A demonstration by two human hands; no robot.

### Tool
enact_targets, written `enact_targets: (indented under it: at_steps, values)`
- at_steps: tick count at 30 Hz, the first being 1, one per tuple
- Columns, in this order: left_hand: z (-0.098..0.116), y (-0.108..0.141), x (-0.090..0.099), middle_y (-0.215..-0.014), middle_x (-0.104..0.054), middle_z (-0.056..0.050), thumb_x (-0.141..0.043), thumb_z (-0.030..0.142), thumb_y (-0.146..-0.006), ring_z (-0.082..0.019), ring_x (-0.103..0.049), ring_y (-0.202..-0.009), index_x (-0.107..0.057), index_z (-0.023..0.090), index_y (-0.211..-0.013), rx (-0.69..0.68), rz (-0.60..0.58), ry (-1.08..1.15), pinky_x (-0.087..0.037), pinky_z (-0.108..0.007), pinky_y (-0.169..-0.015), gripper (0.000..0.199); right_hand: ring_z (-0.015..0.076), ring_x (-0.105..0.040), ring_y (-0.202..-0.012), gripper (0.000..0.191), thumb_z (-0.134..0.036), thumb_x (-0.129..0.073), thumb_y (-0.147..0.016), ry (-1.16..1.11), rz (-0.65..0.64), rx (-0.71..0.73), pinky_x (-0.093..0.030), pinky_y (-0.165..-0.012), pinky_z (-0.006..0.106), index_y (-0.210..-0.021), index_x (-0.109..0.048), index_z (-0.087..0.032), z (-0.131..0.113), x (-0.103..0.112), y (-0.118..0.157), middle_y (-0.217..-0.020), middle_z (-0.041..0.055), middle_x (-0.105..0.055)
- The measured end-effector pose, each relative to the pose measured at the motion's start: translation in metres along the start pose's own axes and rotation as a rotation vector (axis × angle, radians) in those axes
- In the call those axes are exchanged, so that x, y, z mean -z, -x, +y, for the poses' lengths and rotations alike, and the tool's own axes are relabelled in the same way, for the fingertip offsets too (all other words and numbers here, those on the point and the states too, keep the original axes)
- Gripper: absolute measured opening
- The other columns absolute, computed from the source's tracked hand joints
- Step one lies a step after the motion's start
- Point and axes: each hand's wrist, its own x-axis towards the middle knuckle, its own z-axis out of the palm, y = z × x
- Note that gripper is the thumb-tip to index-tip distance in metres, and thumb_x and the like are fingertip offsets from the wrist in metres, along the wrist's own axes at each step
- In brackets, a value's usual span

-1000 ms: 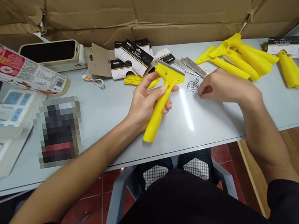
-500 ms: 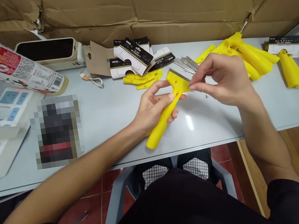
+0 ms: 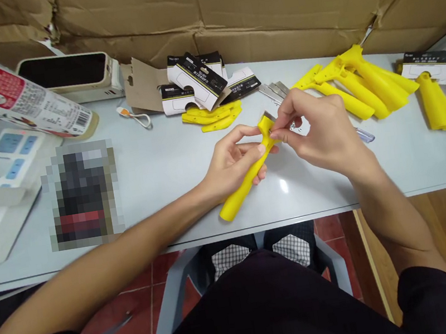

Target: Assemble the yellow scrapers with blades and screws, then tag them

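My left hand [image 3: 236, 164] is wrapped round a yellow scraper handle [image 3: 239, 195], whose round end points down and left near the table's front edge. A metal blade [image 3: 268, 116] shows at the handle's head. At that head my right hand [image 3: 314, 132] pinches with thumb and forefinger; whatever lies between the fingertips is too small to make out. Behind my right hand are thin metal blades [image 3: 274, 93] and small screws [image 3: 294, 128], partly hidden by the fingers.
Yellow strips [image 3: 213, 116] lie before black-and-white cards [image 3: 203, 82]. Several yellow handles [image 3: 379, 83] are piled at the right, beside another yellow handle [image 3: 438, 102] with a card. On the left are a bottle [image 3: 21, 97], a phone [image 3: 66, 72] and a short cable [image 3: 136, 116].
The scraper's head has turned and looks narrower. My right hand has moved slightly left and down, still at the head, uncovering a clear purplish object on the table.
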Motion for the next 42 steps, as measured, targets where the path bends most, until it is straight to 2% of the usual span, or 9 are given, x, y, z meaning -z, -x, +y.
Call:
enact_targets:
  at_steps: [9, 15, 20, 23, 27, 30, 34, 38, 42]
  values:
    - [-0.002, 0.0, 0.002, -0.086, -0.079, -0.001, -0.088, 0.041, -0.094, -0.012, -0.07, -0.051, -0.052, 0.023, -0.115, -0.016, -0.033, -0.041, -0.055, -0.021, -0.044, 0.046, 0.0196, -0.07, -0.073, 0.014, -0.016, -0.076, -0.09, 0.02, -0.011, -0.058, -0.057, -0.073, 0.038, -0.091, -0.067, -0.027, -0.008, 0.004, -0.002, -0.081, -0.0026, -0.072]
    - [0.004, -0.001, 0.005, -0.09, -0.081, -0.001, -0.083, 0.04, -0.099, -0.014, -0.075, -0.058, -0.044, 0.025, -0.115, 0.009, -0.119, 0.01, -0.059, -0.023, -0.052, 0.044, 0.0223, -0.068, -0.077, 0.034, -0.047, -0.091, -0.088, 0.047, 0.087, -0.099, -0.058, -0.073, 0.04, -0.084, -0.063, -0.027, 0.005, 0.002, -0.009, -0.082, 0.0007, -0.071]
    - [0.005, -0.001, 0.003, -0.102, -0.082, -0.004, -0.087, 0.038, -0.095, -0.012, -0.071, -0.057, -0.045, 0.027, -0.119, 0.122, -0.139, 0.217, -0.052, -0.02, -0.049, 0.05, 0.0205, -0.067, -0.076, 0.051, -0.069, -0.092, -0.081, -0.159, 0.016, -0.214, -0.057, -0.064, 0.036, -0.086, -0.064, -0.027, 0.022, -0.007, -0.012, -0.082, 0.0006, -0.069]
    - [0.007, -0.002, 0.002, -0.104, -0.081, -0.004, -0.09, 0.032, -0.092, -0.008, -0.065, -0.053, -0.048, 0.028, -0.121, 0.191, -0.125, 0.365, -0.045, -0.017, -0.047, 0.051, 0.0198, -0.067, -0.076, 0.055, -0.075, -0.089, -0.081, -0.279, 0.008, -0.26, -0.056, -0.062, 0.034, -0.084, -0.063, -0.027, 0.024, -0.007, -0.016, -0.083, 0.0006, -0.069]
    - [0.011, -0.004, 0.004, -0.104, -0.079, -0.004, -0.089, 0.022, -0.09, -0.007, -0.062, -0.053, -0.053, 0.028, -0.12, 0.213, -0.076, 0.472, -0.042, -0.016, -0.048, 0.047, 0.019, -0.068, -0.076, 0.042, -0.064, -0.08, -0.095, -0.266, 0.16, -0.301, -0.057, -0.069, 0.037, -0.083, -0.065, -0.027, 0.029, 0.018, -0.014, -0.081, 0.0017, -0.071]
    - [0.012, -0.005, 0.006, -0.103, -0.078, -0.004, -0.085, 0.018, -0.093, -0.006, -0.061, -0.054, -0.054, 0.027, -0.118, 0.226, -0.057, 0.488, -0.041, -0.016, -0.048, 0.041, 0.0192, -0.068, -0.074, 0.023, -0.044, -0.082, -0.094, -0.08, 0.25, -0.303, -0.054, -0.066, 0.038, -0.082, -0.071, -0.027, 0.043, 0.051, 0.006, -0.083, 0.0028, -0.075]
    - [0.007, -0.007, 0.008, -0.103, -0.078, -0.005, -0.084, 0.02, -0.093, -0.006, -0.058, -0.054, -0.056, 0.028, -0.117, 0.232, -0.08, 0.483, -0.038, -0.016, -0.047, 0.038, 0.0286, -0.074, -0.096, 0.013, -0.041, -0.084, -0.091, 0.305, 0.082, -0.236, -0.058, -0.087, 0.048, -0.096, -0.082, -0.03, 0.069, 0.085, 0.054, -0.101, 0.0069, -0.082]
    - [0.003, -0.009, 0.009, -0.103, -0.077, -0.004, -0.084, 0.022, -0.092, -0.007, -0.055, -0.055, -0.057, 0.03, -0.115, 0.239, -0.084, 0.451, -0.035, -0.017, -0.047, 0.036, 0.0324, -0.072, -0.1, 0.023, -0.039, -0.079, -0.093, 0.463, 0.032, -0.221, -0.057, -0.094, 0.055, -0.113, -0.085, -0.029, 0.096, 0.092, 0.096, -0.108, 0.0108, -0.081]
    - [0.002, -0.011, 0.01, -0.103, -0.076, -0.003, -0.085, 0.025, -0.091, -0.007, -0.053, -0.055, -0.058, 0.031, -0.114, 0.234, -0.069, 0.417, -0.033, -0.018, -0.048, 0.036, 0.0328, -0.069, -0.091, 0.017, -0.035, -0.076, -0.093, 0.44, 0.074, -0.176, -0.055, -0.085, 0.056, -0.108, -0.083, -0.037, 0.114, 0.084, 0.111, -0.099, 0.0081, -0.08]
